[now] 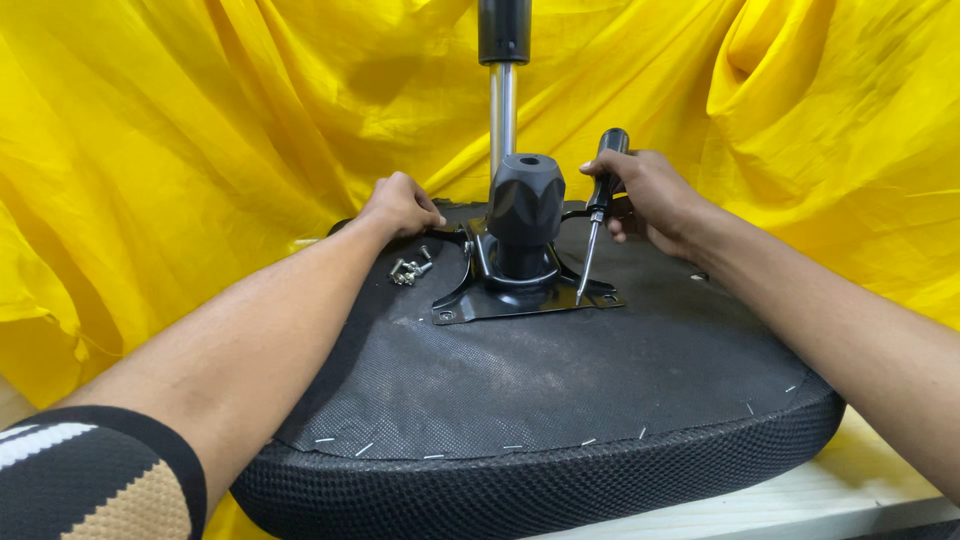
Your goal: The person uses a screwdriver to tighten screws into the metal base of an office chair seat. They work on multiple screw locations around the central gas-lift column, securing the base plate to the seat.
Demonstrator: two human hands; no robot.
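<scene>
A round black mesh-sided seat cushion (560, 480) lies upside down on the pale bench (860, 495), its dark fabric underside facing up. Bolted near its far middle sits a black metal mounting plate (500, 300) with a black plastic collar (525, 205) and a chrome gas-lift column (503, 115) rising from it. The right hand (640, 195) is closed around the black handle of a slim screwdriver (597, 215) — its tip rests on the plate's right corner. The left hand (402, 205) is curled, fingers pressing the cushion's far edge just beside the plate. A small heap of silvery screws (408, 270) lies near that hand. Yellow crumpled cloth (200, 130) hangs behind.
</scene>
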